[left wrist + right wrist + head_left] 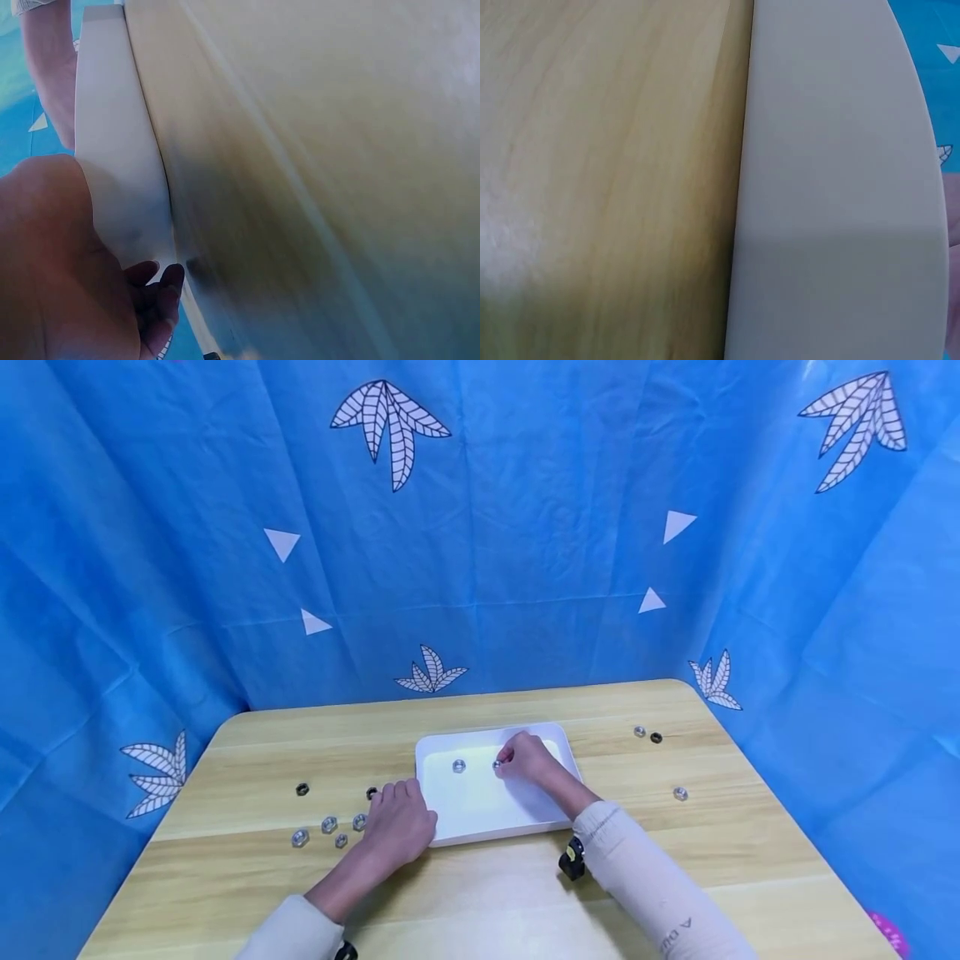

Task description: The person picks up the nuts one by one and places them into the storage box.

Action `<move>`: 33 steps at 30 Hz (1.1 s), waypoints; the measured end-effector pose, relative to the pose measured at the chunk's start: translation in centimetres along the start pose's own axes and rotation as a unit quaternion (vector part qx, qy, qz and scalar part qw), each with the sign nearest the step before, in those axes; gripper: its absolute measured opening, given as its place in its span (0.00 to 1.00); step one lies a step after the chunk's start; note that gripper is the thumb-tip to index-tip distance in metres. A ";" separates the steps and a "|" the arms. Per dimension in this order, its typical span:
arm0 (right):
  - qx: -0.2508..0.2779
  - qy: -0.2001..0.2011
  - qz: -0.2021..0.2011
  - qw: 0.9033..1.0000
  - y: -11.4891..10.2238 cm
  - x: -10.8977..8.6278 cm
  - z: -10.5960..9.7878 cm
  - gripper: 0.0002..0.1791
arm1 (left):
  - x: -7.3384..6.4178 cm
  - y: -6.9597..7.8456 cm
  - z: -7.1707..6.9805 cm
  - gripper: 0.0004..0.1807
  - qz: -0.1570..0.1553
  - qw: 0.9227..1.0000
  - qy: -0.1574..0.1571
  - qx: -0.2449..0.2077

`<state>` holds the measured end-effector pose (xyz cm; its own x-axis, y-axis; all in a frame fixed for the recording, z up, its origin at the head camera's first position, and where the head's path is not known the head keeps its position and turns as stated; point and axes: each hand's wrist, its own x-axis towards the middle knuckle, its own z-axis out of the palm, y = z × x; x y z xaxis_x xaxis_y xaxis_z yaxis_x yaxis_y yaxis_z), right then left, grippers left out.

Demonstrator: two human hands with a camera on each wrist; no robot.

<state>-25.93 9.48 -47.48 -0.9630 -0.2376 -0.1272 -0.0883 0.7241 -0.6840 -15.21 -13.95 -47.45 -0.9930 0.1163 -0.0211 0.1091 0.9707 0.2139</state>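
In the head view a white tray lies on the wooden table. Over its inside, my right hand pinches a small silver hex nut between its fingertips. A larger silver nut lies in the tray, left of that hand. My left hand rests against the tray's left front corner with its fingers loosely bent. A black nut is right beside its fingertips. In the left wrist view the left hand is close to the tray's outer wall. The right wrist view shows mainly tray wall.
Left of the left hand lie several nuts, among them a black nut and a large silver nut. On the right side are a silver nut, another silver nut and a black nut. A blue curtain hangs behind the table.
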 end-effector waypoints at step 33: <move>0.051 0.039 -0.066 0.996 1.7 -3.0 -6.7 0.18 | -0.1 -0.1 0.0 0.17 0.003 1.000 0.000 -0.005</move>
<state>-24.91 15.72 -43.44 -0.9620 -0.2722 0.0230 -0.1934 0.6192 -0.7610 -15.08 -14.09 -47.53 -0.9923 0.1222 -0.0190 0.1148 0.9678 0.2241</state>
